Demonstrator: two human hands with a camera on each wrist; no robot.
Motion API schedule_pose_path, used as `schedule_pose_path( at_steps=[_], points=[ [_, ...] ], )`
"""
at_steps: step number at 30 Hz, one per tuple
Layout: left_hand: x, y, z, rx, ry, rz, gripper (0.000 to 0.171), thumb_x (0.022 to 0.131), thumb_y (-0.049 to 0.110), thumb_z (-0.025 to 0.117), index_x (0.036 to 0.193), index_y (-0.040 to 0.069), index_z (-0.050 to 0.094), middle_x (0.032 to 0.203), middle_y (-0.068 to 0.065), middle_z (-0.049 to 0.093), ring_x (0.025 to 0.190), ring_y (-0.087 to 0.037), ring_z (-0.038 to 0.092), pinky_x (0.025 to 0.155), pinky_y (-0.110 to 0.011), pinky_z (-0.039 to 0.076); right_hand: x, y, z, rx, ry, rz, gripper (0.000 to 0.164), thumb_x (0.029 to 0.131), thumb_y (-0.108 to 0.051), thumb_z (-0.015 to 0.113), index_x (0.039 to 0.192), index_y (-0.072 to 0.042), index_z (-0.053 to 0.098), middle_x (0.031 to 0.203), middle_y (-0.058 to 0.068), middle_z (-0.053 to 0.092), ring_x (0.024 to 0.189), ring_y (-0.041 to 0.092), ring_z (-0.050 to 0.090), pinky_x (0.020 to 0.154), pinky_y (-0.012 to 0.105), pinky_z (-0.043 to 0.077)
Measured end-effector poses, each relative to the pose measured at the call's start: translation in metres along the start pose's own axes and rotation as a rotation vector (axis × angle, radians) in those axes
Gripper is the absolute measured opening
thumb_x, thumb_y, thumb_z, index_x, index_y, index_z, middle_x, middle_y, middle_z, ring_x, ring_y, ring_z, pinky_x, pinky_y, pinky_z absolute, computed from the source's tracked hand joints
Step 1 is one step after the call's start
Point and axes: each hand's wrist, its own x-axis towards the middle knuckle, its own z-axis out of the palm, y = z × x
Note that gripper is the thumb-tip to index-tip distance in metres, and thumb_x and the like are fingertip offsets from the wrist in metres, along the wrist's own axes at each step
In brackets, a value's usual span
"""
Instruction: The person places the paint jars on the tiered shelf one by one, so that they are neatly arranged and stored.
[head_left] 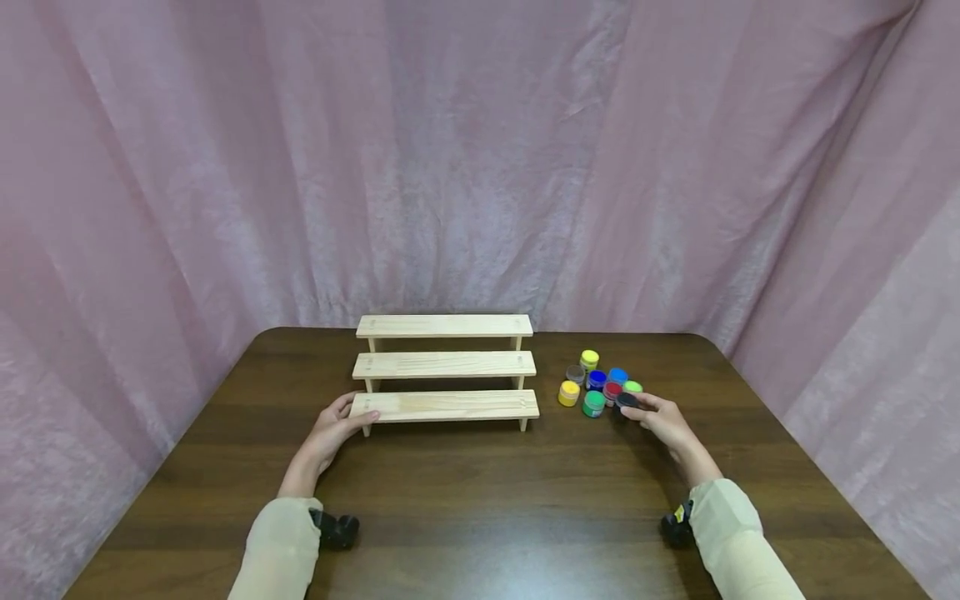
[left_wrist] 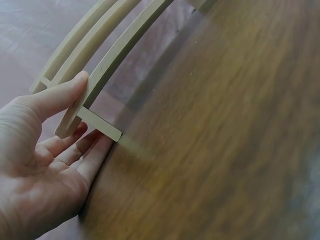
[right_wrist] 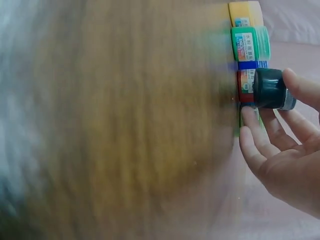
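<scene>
A three-step wooden display stand (head_left: 445, 406) stands left of the table's middle. My left hand (head_left: 330, 429) grips the left end of its lowest step, thumb on top and fingers beneath, as the left wrist view shows. At the right, my right hand (head_left: 663, 425) pinches a black paint jar (right_wrist: 269, 89) between thumb and fingers. In the right wrist view that jar is tilted or on its side relative to the camera, its base slightly off the table. Close beside it are a red paint jar (head_left: 612, 392) and a green paint jar (right_wrist: 245, 44).
More small paint jars cluster right of the stand, among them a yellow jar (head_left: 569, 393), a dark blue jar (head_left: 596, 381) and a grey-lidded jar (head_left: 575, 373). Pink curtains (head_left: 480, 167) hang behind the dark wooden table (head_left: 487, 500).
</scene>
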Motion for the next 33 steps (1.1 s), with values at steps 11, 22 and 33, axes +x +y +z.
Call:
schedule_pose_path(
  at_steps=[11, 22, 33],
  points=[
    [0.000, -0.004, 0.002, 0.028, 0.053, 0.009, 0.077, 0.092, 0.026, 0.068, 0.153, 0.003, 0.026, 0.152, -0.023, 0.040, 0.126, -0.021, 0.049, 0.102, -0.027, 0.040, 0.007, -0.014, 0.001, 0.064, -0.009, -0.022, 0.064, 0.096, -0.028, 0.062, 0.144, 0.008, 0.039, 0.140, 0.031, 0.051, 0.097, 0.012, 0.071, 0.098, 0.039, 0.052],
    [-0.002, -0.005, 0.002, 0.026, 0.044, 0.032, 0.076, 0.092, 0.025, 0.068, 0.153, 0.005, 0.027, 0.152, -0.022, 0.040, 0.131, -0.026, 0.045, 0.110, -0.038, 0.035, 0.010, -0.034, -0.003, 0.082, -0.021, -0.065, 0.062, 0.094, -0.024, 0.064, 0.143, 0.008, 0.042, 0.115, 0.007, 0.069, 0.088, 0.004, 0.070, 0.091, 0.033, 0.055],
    [-0.001, -0.004, 0.002, 0.023, 0.059, 0.029, 0.075, 0.091, 0.025, 0.069, 0.152, 0.005, 0.030, 0.150, -0.022, 0.044, 0.121, -0.015, 0.052, 0.096, -0.019, 0.040, 0.026, -0.063, 0.000, 0.049, -0.022, -0.112, 0.061, 0.096, -0.025, 0.061, 0.146, 0.004, 0.040, 0.141, 0.029, 0.050, 0.087, -0.005, 0.063, 0.100, 0.040, 0.050]
  ],
)
